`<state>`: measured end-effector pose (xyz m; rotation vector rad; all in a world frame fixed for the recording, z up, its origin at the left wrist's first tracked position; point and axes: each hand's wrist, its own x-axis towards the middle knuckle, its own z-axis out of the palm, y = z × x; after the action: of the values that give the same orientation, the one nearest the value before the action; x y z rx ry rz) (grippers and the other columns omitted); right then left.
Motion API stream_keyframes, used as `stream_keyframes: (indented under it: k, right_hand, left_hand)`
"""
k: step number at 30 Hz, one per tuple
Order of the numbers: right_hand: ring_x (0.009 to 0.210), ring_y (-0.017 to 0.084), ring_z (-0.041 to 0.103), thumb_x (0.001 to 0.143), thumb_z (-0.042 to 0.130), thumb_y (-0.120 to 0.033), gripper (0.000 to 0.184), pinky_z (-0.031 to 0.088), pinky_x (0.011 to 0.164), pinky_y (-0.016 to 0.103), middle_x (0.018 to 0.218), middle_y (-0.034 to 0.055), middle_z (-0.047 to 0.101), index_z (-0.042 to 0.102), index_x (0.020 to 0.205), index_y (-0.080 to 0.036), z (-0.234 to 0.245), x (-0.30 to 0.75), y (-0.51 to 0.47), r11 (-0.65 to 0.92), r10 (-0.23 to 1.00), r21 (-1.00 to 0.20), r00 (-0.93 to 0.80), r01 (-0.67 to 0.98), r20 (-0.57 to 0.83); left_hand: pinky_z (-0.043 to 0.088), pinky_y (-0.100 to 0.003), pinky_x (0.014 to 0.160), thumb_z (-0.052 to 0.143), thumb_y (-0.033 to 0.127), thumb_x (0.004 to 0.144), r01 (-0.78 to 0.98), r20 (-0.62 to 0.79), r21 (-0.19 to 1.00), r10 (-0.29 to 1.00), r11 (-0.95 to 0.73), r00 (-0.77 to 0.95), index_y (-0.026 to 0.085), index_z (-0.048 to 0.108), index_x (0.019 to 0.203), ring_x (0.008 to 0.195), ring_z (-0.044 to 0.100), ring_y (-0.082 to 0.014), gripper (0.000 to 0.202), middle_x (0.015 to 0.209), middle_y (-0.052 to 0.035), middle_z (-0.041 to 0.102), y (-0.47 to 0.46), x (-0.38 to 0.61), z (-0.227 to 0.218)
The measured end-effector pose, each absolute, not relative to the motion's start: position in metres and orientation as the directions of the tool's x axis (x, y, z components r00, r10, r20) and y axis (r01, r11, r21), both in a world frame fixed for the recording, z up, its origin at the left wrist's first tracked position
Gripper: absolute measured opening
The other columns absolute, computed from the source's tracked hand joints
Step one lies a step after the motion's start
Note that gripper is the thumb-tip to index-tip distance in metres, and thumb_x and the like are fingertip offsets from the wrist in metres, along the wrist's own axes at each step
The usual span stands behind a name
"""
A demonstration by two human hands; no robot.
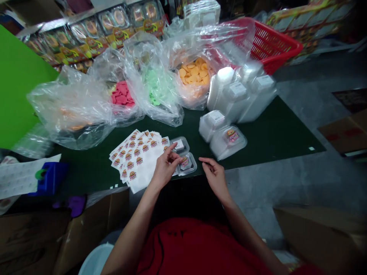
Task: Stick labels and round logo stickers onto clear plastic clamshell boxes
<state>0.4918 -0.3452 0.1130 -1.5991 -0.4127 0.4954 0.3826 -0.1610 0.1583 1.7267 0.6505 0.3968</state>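
Just under your left hand (164, 168) sits the small clear plastic clamshell with a round burger sticker (192, 166), near the table's front edge. Your left thumb is close against the sticker; whether it pinches anything, you cannot tell from here. Your right hand (215, 177) is just beside, apart from the box, finger and thumb narrowly parted with nothing visible between them.

A second clear clamshell with a white label (185, 143) lies behind the first, partly covered by your left fingers (the contents of both are hard to make out). To your right stand two short stacks of clear clamshells (228, 143), with at least four taller, blurred stacks (237, 97) behind.

Across the dark green table (286, 131) you have four crinkled clear plastic bags (43, 91): one with blurred orange pieces, one with pinkish-red pieces (122, 94), one with green pieces (155, 86), one with orange discs (195, 72). One red slatted plastic basket (273, 47) stands behind, partly hidden by plastic film. The fanned white sheets of burger stickers (150, 168) overlap too much for you to count.
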Motion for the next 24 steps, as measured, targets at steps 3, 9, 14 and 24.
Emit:
stream_keyframes:
  k: [3, 9, 14, 24]
  right_hand:
    - [0.101, 0.026, 0.074, 0.094, 0.062, -0.037, 0.027, 0.058, 0.094, 0.043, 0.114, 0.0097, 0.080, 0.079, 0.108, -0.022, 0.115, 0.491, -0.345, -0.081, 0.537, -0.996, 0.840, -0.039, -0.077]
    - [0.102, 0.025, 0.073, 0.094, 0.063, -0.038, 0.027, 0.057, 0.095, 0.041, 0.113, 0.0091, 0.080, 0.080, 0.108, -0.022, 0.118, 0.492, -0.345, -0.082, 0.536, -0.995, 0.839, -0.062, -0.097]
    - [0.109, 0.025, 0.071, 0.098, 0.058, -0.032, 0.027, 0.055, 0.100, 0.043, 0.115, 0.0098, 0.077, 0.079, 0.112, -0.024, 0.125, 0.487, -0.340, -0.076, 0.559, -0.995, 0.829, 0.059, 0.006]
    - [0.145, 0.033, 0.047, 0.102, 0.054, -0.020, 0.036, 0.042, 0.119, 0.061, 0.142, 0.0085, 0.065, 0.079, 0.122, -0.034, 0.120, 0.473, -0.328, -0.186, 0.739, -0.816, 0.625, 0.548, 0.251]
  left_hand:
    - [0.049, -0.028, 0.073, 0.078, 0.035, 0.087, 0.222, -0.087, 0.960, 0.572, -0.171, 0.816, 0.018, 0.054, 0.151, 0.074, 0.066, -0.0141, 0.070, 0.084, 0.0006, 0.072, -0.156, 0.383, 0.157]
    - [0.049, -0.027, 0.070, 0.078, 0.032, 0.086, 0.248, -0.121, 0.952, 0.528, -0.177, 0.840, 0.018, 0.056, 0.149, 0.071, 0.066, -0.0142, 0.068, 0.081, 0.0011, 0.072, -0.150, 0.386, 0.153]
    - [0.050, -0.028, 0.073, 0.076, 0.028, 0.087, 0.262, -0.112, 0.942, 0.540, -0.210, 0.835, 0.016, 0.055, 0.148, 0.073, 0.067, -0.0149, 0.066, 0.082, 0.0003, 0.073, -0.151, 0.387, 0.147]
    - [0.053, -0.029, 0.077, 0.066, 0.022, 0.096, 0.260, 0.056, 0.818, 0.520, -0.513, 0.852, 0.022, 0.051, 0.152, 0.077, 0.065, -0.0165, 0.057, 0.089, -0.0003, 0.069, -0.163, 0.381, 0.153]
